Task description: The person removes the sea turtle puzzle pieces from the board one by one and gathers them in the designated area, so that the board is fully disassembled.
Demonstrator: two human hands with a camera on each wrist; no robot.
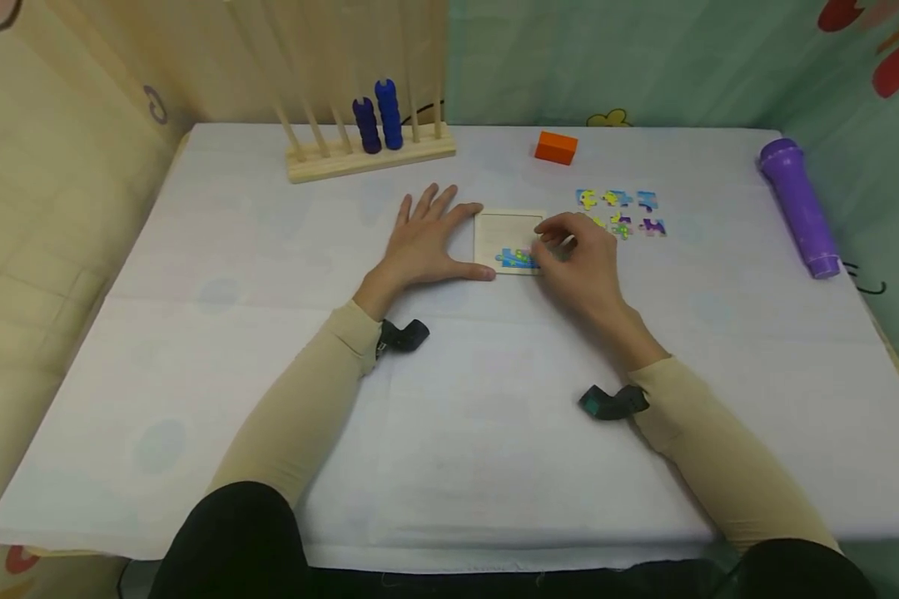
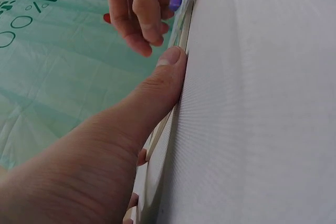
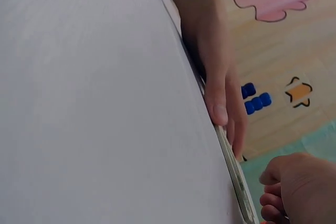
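A shallow wooden puzzle tray (image 1: 505, 229) lies on the table, with joined, colourful jigsaw pieces (image 1: 514, 259) along its near side. My left hand (image 1: 423, 245) is spread at the tray's left side, the index fingertip at the far corner and the thumb along the near edge. In the left wrist view, that thumb (image 2: 170, 61) rests against the tray's rim. Over the tray's right part is my right hand (image 1: 584, 262), its fingers loosely bent. No piece shows between its fingertips (image 2: 144, 50) in the left wrist view, where they hang just above the tray.
Several loose jigsaw pieces (image 1: 648, 200) lie in rows right of the tray. An orange block (image 1: 556, 148) sits behind it. At the back left stands a wooden peg rack (image 1: 374, 162) with blue beads (image 1: 389, 116). A purple flashlight (image 1: 800, 208) lies by the right edge.
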